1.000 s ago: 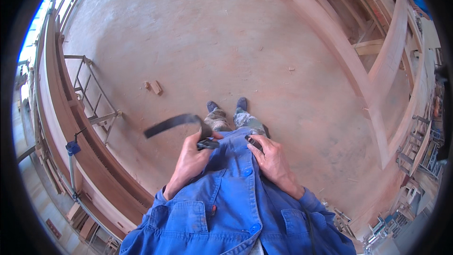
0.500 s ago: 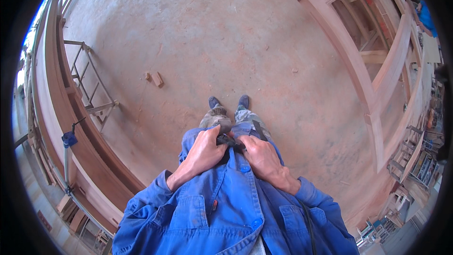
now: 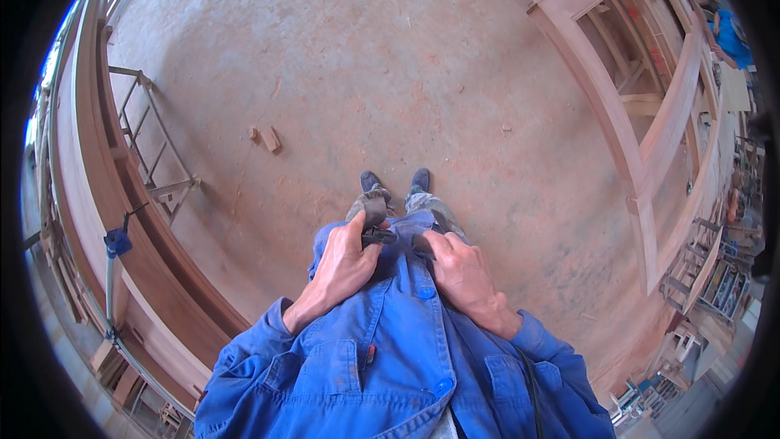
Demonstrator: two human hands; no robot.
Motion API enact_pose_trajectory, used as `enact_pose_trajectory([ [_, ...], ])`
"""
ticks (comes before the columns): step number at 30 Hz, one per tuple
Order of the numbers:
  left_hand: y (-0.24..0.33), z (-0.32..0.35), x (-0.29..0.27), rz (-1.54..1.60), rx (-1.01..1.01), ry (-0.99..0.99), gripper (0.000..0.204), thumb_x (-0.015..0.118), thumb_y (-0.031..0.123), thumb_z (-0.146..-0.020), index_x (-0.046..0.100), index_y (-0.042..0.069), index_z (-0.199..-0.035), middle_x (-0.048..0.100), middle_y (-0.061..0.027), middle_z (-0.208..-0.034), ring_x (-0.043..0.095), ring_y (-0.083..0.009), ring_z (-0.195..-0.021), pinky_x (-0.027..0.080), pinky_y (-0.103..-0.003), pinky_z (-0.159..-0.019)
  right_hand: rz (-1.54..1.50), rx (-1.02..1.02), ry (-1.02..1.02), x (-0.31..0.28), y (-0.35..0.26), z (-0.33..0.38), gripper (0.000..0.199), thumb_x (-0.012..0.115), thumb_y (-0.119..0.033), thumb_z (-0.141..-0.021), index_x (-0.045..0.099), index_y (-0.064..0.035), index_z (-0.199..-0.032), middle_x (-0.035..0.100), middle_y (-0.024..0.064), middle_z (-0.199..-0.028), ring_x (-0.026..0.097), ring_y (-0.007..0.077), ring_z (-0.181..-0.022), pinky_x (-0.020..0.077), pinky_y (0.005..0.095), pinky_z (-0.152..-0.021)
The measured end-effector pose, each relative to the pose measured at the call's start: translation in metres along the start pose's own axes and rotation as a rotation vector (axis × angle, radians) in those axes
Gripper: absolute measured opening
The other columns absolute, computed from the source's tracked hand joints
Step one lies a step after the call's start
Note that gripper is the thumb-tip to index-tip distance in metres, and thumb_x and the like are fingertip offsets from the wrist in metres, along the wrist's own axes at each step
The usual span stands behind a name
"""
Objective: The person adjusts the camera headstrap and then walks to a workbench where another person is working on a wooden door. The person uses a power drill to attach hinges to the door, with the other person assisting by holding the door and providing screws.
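Observation:
At my waist, my left hand (image 3: pixel 344 262) is closed on a black buckle (image 3: pixel 379 236) with a dark grey strap (image 3: pixel 375 211) standing up past the thumb. A short gap away, my right hand (image 3: pixel 460 270) is closed with its fingers curled round a dark strap end (image 3: pixel 422 243), mostly hidden by the fingers. Both hands rest in front of the lower part of my blue buttoned jacket (image 3: pixel 357 362). Below them show my camouflage trousers (image 3: pixel 441 212) and dark shoes (image 3: pixel 421 180) on the dusty floor.
Long wooden beams (image 3: pixel 122 219) with a blue clamp (image 3: pixel 119 241) run along the left, beside a metal trestle (image 3: pixel 162 146). A large wooden frame (image 3: pixel 605 106) lies at right. Wood scraps (image 3: pixel 270 139) lie on the floor (image 3: pixel 341 57). A person in blue (image 3: pixel 732 39) is at far right.
My hands have drawn slightly apart, and a gap has opened between the black buckle on the left and the strap end on the right. The dark grey strap stands higher.

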State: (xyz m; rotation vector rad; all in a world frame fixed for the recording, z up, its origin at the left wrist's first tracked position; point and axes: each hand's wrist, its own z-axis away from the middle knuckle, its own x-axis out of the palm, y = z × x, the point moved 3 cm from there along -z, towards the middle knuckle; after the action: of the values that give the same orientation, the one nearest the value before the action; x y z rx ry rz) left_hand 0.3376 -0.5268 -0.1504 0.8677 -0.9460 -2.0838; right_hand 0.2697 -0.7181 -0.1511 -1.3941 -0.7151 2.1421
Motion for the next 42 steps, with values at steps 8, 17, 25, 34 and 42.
enact_pose_trajectory([
  [8,-0.011,-0.002,-0.002,-0.061,0.049,-0.045,0.026,0.059,0.002,-0.086,0.062,-0.004,-0.111,0.069,-0.0279,-0.089,0.069,-0.0440,-0.092,0.053,-0.046,-0.080,0.018,-0.009,-0.042,0.011,-0.016,-0.007,0.035,0.065,-0.008,-0.090,0.060,-0.0012,-0.123,0.067,0.0215,-0.094,0.068,0.0443,-0.082,0.0555,0.0507,-0.067],
  [17,-0.008,-0.008,-0.003,-0.197,0.127,-0.338,0.039,0.062,0.006,-0.083,0.056,-0.005,-0.120,0.067,-0.0334,-0.095,0.066,-0.0501,-0.093,0.052,-0.050,-0.080,0.008,-0.065,-0.086,0.017,-0.018,-0.015,0.028,0.062,-0.008,-0.089,0.060,0.0019,-0.115,0.067,0.0234,-0.093,0.069,0.0441,-0.080,0.0557,0.0507,-0.065],
  [25,-0.009,-0.018,-0.004,-0.005,0.212,-0.574,0.049,0.072,0.029,-0.088,0.054,-0.008,-0.115,0.068,-0.0311,-0.096,0.068,-0.0438,-0.093,0.053,-0.046,-0.079,-0.061,-0.038,-0.065,0.011,-0.005,-0.001,0.032,0.069,-0.007,-0.082,0.063,-0.0038,-0.113,0.069,0.0175,-0.100,0.068,0.0415,-0.087,0.0548,0.0486,-0.069],
  [34,-0.061,-0.026,-0.068,-0.742,-0.132,-0.054,0.042,0.064,0.036,-0.088,0.072,-0.003,-0.075,0.066,-0.0283,-0.072,0.068,-0.0438,-0.069,0.054,-0.051,-0.066,-0.923,0.372,-0.190,-0.015,0.057,0.104,0.045,0.070,-0.015,-0.097,0.059,-0.0100,-0.141,0.069,0.0061,-0.113,0.064,0.0138,-0.102,0.0532,0.0308,-0.090],
  [42,-0.132,-0.033,-0.070,-0.880,0.096,-0.213,0.033,0.062,0.034,-0.092,0.070,0.005,-0.078,0.069,-0.0227,-0.077,0.069,-0.0431,-0.073,0.054,-0.054,-0.065,-0.512,1.047,-0.029,0.138,0.144,0.271,0.028,0.059,-0.027,-0.104,0.073,-0.0045,-0.113,0.072,0.0044,-0.093,0.067,0.0141,-0.077,0.0541,0.0304,-0.071],
])
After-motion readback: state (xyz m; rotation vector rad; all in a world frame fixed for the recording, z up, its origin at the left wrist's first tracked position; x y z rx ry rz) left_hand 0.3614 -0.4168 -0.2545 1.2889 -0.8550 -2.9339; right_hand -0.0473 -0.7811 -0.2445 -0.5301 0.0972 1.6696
